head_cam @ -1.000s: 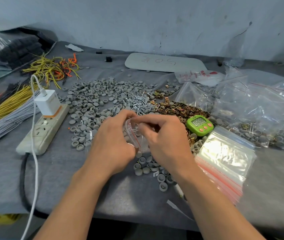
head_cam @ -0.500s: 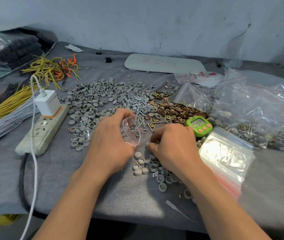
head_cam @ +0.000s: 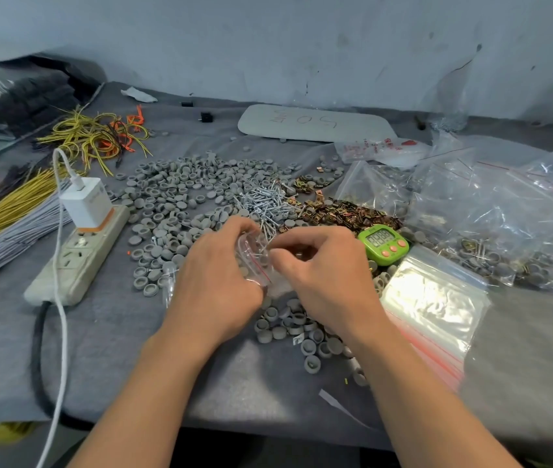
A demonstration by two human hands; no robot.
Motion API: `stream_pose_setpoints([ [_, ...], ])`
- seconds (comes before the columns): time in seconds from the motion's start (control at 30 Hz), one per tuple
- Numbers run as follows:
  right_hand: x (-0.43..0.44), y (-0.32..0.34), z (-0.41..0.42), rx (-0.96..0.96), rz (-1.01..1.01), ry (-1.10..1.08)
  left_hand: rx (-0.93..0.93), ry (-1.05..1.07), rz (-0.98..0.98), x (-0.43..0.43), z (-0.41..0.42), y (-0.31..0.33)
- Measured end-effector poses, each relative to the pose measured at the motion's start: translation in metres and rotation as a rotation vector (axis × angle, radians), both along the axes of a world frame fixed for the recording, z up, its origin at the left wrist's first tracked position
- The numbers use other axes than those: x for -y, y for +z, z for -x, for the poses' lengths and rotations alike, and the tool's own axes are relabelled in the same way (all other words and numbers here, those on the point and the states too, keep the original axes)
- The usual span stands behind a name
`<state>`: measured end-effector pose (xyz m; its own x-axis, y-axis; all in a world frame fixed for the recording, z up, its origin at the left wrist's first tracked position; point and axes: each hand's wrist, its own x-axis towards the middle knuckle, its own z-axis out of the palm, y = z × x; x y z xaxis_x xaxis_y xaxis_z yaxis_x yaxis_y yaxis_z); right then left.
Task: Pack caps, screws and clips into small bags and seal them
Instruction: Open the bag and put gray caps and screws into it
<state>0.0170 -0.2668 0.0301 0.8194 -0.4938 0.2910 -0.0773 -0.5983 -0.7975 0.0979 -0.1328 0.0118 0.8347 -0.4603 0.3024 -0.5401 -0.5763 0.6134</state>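
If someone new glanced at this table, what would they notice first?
Two hands work at the centre: the left hand holds a small clear bag, and the right hand is at its mouth. Behind them spreads a wide pile of grey caps, with screws and brass clips to its right. A bright green timer sits beside the right hand.

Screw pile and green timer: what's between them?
Head view: the heap of brown metal clips fills the stretch between the screw pile and the green timer.
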Motion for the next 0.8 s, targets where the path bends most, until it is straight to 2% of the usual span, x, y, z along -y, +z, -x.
stream_pose_setpoints([
  [0.07, 0.008, 0.001, 0.005, -0.128, 0.105, -0.075, -0.007, 0.019, 0.015, -0.002, -0.002, -0.001],
  [0.17, 0.014, 0.001, 0.01, -0.488, 0.444, -0.117, -0.033, 0.026, 0.033, -0.005, -0.003, 0.001],
  [0.23, 0.014, 0.002, 0.01, -0.539, 0.459, -0.106, -0.043, 0.033, 0.03, -0.006, -0.004, 0.002],
  [0.33, 0.012, 0.001, 0.009, -0.507, 0.453, -0.084, -0.041, 0.027, 0.033, -0.006, -0.002, 0.002],
  [0.4, 0.012, -0.002, 0.009, -0.392, 0.378, -0.094, -0.034, 0.021, 0.024, -0.005, -0.002, 0.002],
  [0.5, 0.012, -0.003, 0.008, -0.097, 0.151, -0.095, 0.023, 0.021, -0.036, -0.002, 0.0, 0.0],
  [0.57, 0.011, -0.002, 0.004, 0.031, 0.007, -0.046, 0.09, 0.016, -0.064, 0.001, 0.002, 0.0],
  [0.67, 0.004, -0.002, -0.001, 0.084, -0.165, 0.077, 0.095, -0.001, -0.073, 0.004, 0.005, 0.001],
  [0.8, -0.009, -0.006, -0.011, 0.022, -0.346, 0.129, 0.018, -0.034, -0.028, 0.005, 0.005, 0.0],
])
